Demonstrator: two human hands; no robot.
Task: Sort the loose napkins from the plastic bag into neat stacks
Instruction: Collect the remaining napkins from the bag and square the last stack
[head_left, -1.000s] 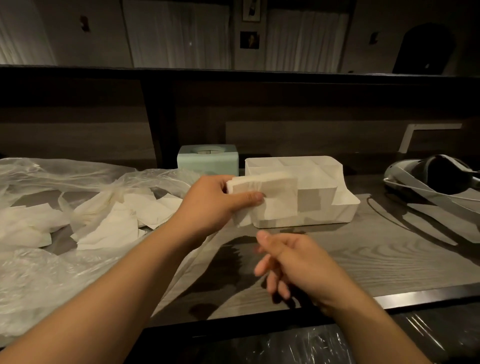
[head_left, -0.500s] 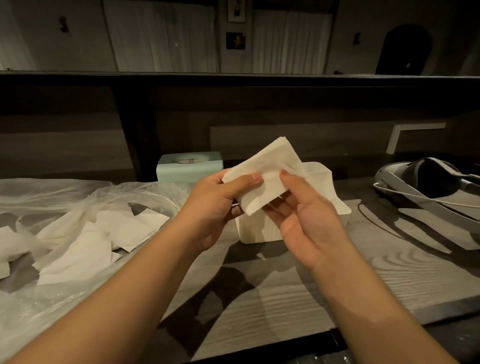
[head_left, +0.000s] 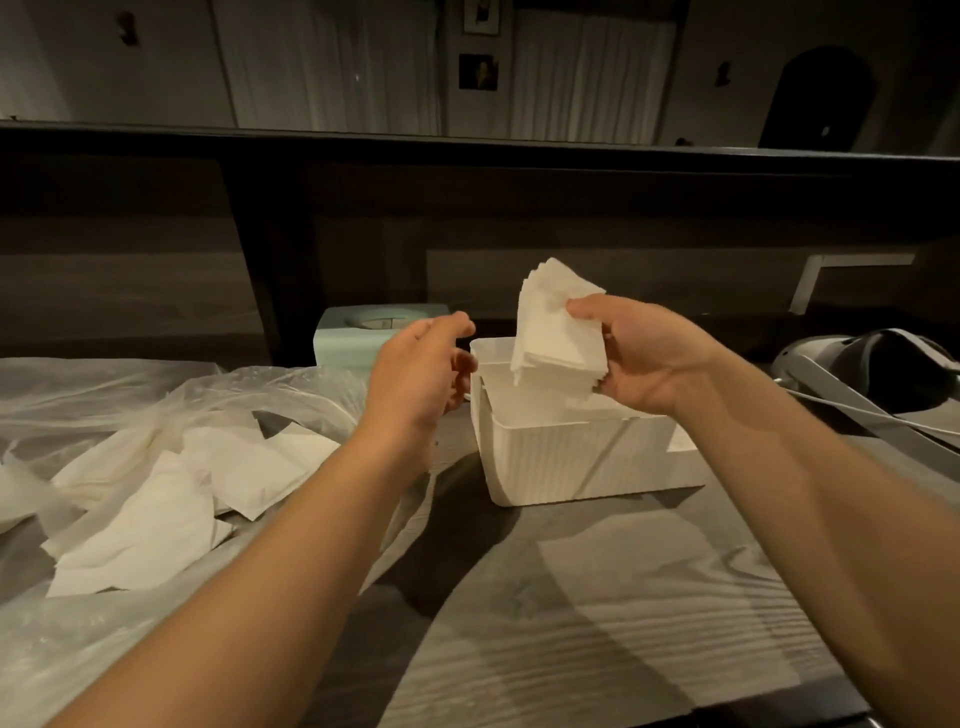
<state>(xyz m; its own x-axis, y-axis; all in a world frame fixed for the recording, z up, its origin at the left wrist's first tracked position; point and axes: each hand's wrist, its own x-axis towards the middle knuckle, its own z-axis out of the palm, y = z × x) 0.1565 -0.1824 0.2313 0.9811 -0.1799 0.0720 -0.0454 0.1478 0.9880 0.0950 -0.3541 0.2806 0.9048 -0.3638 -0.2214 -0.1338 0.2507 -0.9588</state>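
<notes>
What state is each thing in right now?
napkin stack: held above the white organizer, tilted
right hand: gripping the stack
left hand: empty, fingers loosely curled
loose napkins: scattered on the plastic bag
plastic bag: spread open, crumpled
white organizer: upright on the table

I stood at a grey wood-grain bench (head_left: 597, 613) in dim, warm light that threw soft shadows over its top. Behind it rose a dark panelled partition (head_left: 519, 208) capped by a black ledge (head_left: 363, 136). Beyond the ledge, a pale wall carried two small framed pictures (head_left: 478, 71), one above the other, with light curtains (head_left: 587, 78) hanging on either side of them. Far right, a dark arched shape (head_left: 815, 98) stood against the wall; I could not tell what it was. A white bracket (head_left: 852, 265) showed on the partition's right.
</notes>
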